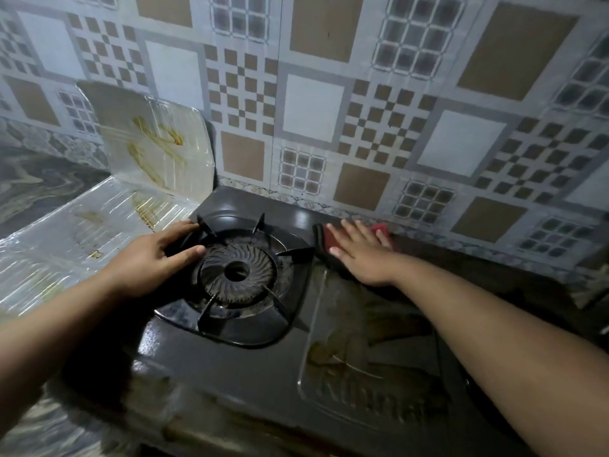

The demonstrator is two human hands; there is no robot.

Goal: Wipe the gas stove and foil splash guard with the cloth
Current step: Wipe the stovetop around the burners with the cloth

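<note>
Two bare forearms reach in from the bottom corners, over the near part of the black gas stove, whose glossy top catches pale reflections. The stove sits on a marbled grey bench pushed up against a wall of patterned tiles in white, brown and checkered squares. On the stove's right half lies a transparent, ribbed sheet with brownish greasy streaks, under the right forearm. The left hand lies flat and open, palm down, on the left rim of the burner area, its fingers spread over a prong of the black pan support and reaching just to the edge of the round, finned burner head; it grips nothing. The right hand is also open and flat, fingers stretched out and pressed down on a red cloth that lies at the stove's far right corner, close to the foot of the tiled wall; a strip of cloth shows beyond the fingertips and a darker edge to their left. Left of the stove stands the foil splash guard, one shiny panel upright against the wall and another panel lying flat on the bench, both marked with yellow-brown stains. Neither hand touches the guard.
</note>
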